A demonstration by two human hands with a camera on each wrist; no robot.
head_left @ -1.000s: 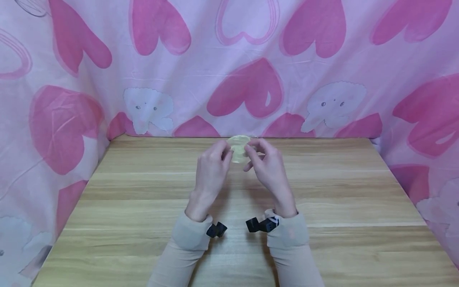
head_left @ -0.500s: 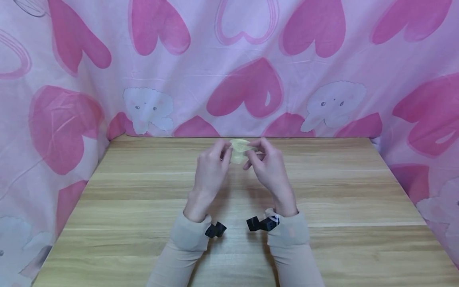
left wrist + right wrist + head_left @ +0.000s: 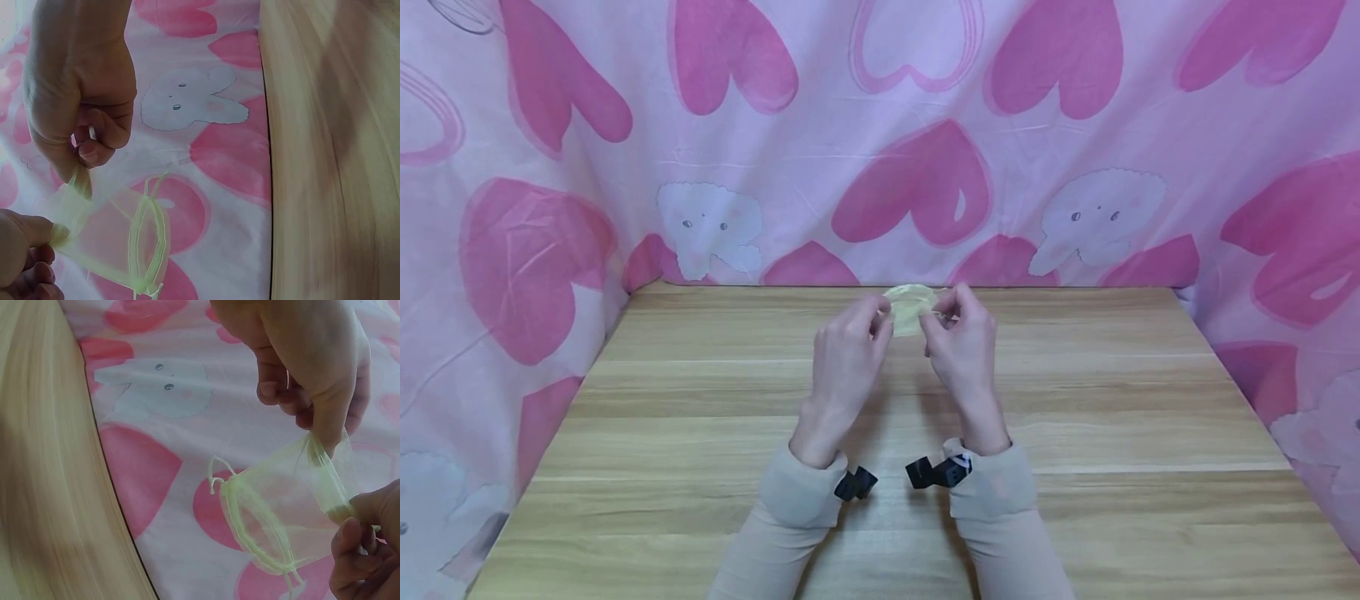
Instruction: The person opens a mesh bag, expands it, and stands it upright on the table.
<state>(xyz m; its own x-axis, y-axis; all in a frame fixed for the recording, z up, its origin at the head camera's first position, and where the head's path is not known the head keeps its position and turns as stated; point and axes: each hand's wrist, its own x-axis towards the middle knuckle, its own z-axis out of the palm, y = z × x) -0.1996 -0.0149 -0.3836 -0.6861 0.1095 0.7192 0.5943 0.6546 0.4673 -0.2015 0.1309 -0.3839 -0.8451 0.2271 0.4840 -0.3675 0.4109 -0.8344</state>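
Observation:
A sheer pale-yellow drawstring pouch (image 3: 910,310) is held up over the far part of the table. My left hand (image 3: 850,346) pinches one side of its closed end and my right hand (image 3: 961,342) pinches the other. From the left wrist, the right hand (image 3: 84,94) appears at the top and the left hand (image 3: 22,256) at the lower left. The pouch (image 3: 290,487) hangs mouth down in the right wrist view, its gathered opening gaping in an oval with cord loops at both sides. Nothing shows inside the thin fabric.
The wood-grain table (image 3: 1120,400) reaches back to a pink curtain (image 3: 910,50) printed with hearts and white animals, which also lines both sides. Black wrist cameras (image 3: 855,483) are strapped at the cuffs.
Both hands have shifted slightly right with the pouch. The right hand's lower fingers have drawn in. The pouch's upper part folded over, then spread flat again.

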